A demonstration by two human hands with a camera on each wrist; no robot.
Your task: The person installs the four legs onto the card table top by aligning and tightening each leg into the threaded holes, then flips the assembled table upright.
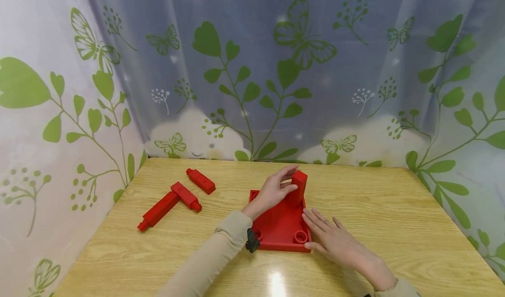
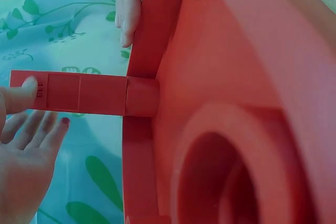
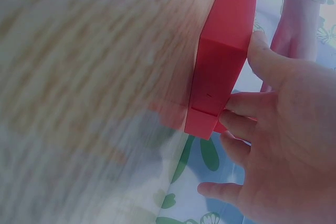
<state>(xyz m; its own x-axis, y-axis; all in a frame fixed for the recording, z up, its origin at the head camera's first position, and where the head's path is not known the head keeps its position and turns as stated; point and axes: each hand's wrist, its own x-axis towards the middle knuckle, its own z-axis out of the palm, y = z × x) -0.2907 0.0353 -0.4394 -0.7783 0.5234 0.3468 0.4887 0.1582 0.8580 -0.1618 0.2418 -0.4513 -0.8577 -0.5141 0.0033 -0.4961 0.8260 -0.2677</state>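
Observation:
A square red panel [image 1: 276, 227] lies on the table with its raised rim upward and round sockets in its corners. In its far right corner stands a red square leg [image 1: 300, 182], upright. My left hand [image 1: 273, 192] holds this leg near the top; in the left wrist view the thumb presses one face and the other fingers reach behind it. My right hand [image 1: 335, 242] rests along the panel's right side with straight fingers. In the right wrist view, its thumb and fingertips touch the panel's rim [image 3: 223, 48].
Left of the panel, three more red legs with narrow threaded ends lie on the wooden table [image 1: 118, 257]: one long piece [image 1: 159, 210], one [image 1: 185, 195] touching its upper end, and another [image 1: 202, 182] farther back. A leaf-patterned curtain [image 1: 252, 69] closes off the back and sides.

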